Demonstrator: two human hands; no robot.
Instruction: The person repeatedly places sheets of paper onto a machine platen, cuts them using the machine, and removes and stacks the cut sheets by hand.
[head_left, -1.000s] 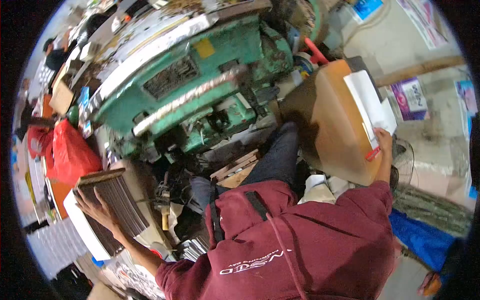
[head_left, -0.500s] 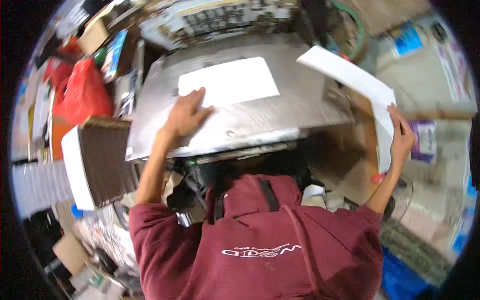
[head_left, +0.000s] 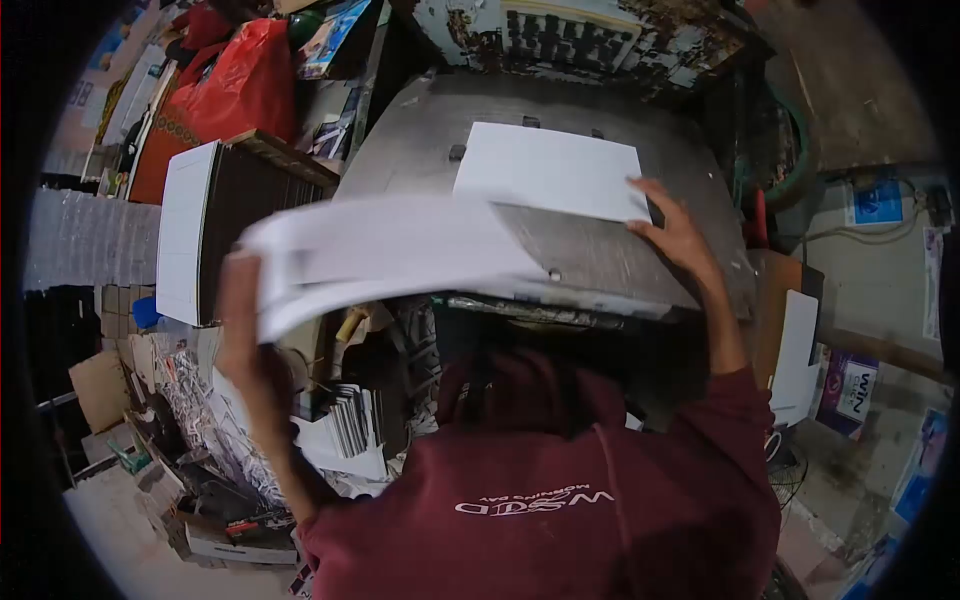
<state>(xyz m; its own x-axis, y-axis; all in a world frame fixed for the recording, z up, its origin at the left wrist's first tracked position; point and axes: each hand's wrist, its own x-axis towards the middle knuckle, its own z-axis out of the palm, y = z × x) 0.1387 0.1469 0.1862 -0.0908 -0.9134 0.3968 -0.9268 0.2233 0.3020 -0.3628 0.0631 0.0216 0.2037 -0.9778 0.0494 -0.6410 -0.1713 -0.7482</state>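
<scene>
Sheet point(head_left: 550, 170) on machine bed point(head_left: 400, 150), apart from near edge. Stack point(head_left: 185, 240) off left edge; bag point(head_left: 245, 90) behind stack, left of far-left corner. Papers point(head_left: 796, 350) right of near-right corner.

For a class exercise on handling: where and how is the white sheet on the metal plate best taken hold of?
Probably by its right edge, pinched from the person's right, where the right grip is. The white sheet lies flat on the metal plate, small dark blocks sit by its far and left edges, and the lifted sheet crosses its near-left corner in view.
</scene>
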